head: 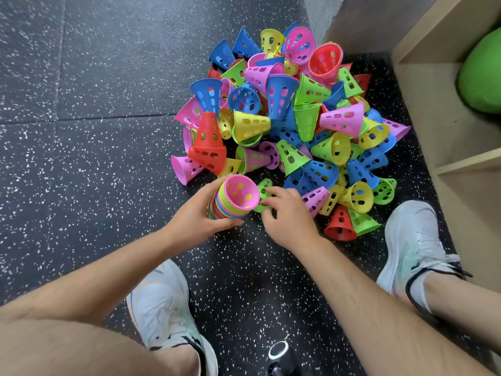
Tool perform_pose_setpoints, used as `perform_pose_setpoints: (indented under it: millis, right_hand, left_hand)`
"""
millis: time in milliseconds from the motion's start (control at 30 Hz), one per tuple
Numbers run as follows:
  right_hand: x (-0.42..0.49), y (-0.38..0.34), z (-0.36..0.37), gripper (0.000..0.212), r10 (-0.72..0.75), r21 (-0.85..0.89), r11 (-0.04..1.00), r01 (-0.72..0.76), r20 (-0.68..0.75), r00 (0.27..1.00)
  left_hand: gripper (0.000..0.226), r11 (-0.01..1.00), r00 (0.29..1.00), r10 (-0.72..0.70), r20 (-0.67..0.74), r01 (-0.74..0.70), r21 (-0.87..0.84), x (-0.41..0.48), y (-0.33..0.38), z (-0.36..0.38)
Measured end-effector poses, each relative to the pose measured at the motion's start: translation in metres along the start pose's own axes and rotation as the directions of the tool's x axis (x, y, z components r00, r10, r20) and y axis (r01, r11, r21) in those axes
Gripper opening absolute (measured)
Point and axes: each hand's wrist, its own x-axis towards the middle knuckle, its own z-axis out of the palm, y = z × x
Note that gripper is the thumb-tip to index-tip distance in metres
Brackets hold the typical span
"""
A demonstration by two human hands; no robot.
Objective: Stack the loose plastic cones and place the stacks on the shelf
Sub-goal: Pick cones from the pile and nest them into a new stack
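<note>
A big pile of loose plastic cones (287,115) in pink, blue, green, yellow and red lies on the dark speckled floor. My left hand (200,215) grips a stack of nested cones (233,198), wide end up, a pink cone innermost on top. Just right of the stack, my right hand (287,215) pinches a green cone (264,189) by its rim at the pile's near edge. The wooden shelf (439,109) stands at the right, past the pile.
A green ball (481,74) sits in the shelf's upper compartment. My two white shoes (165,305) (414,240) flank the hands on the floor. A grey wall corner (322,20) rises behind the pile. A small dark device with a white ring (278,351) lies near the bottom edge.
</note>
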Motion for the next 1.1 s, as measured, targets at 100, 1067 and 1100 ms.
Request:
perform_pose_setpoints:
  millis: [100,1067,1100]
  right_hand:
    - [-0.002,0.000,0.004,0.039,-0.015,-0.064,0.998,0.016,0.007,1.000]
    - [0.036,-0.085,0.000,0.040,-0.276,0.301,0.905,0.302,-0.126,0.953]
    - [0.044,-0.090,0.004,0.033,-0.315,0.264,0.901,0.345,-0.148,0.937]
  left_hand:
    - [0.091,1.000,1.000,0.010,0.001,-0.010,-0.008,0.000,0.001,0.000]
    - [0.076,0.987,0.965,-0.089,-0.247,0.052,-0.152,-0.029,-0.004,-0.048]
    - [0.076,0.987,0.956,-0.096,-0.276,0.056,-0.150,-0.033,-0.007,-0.055]
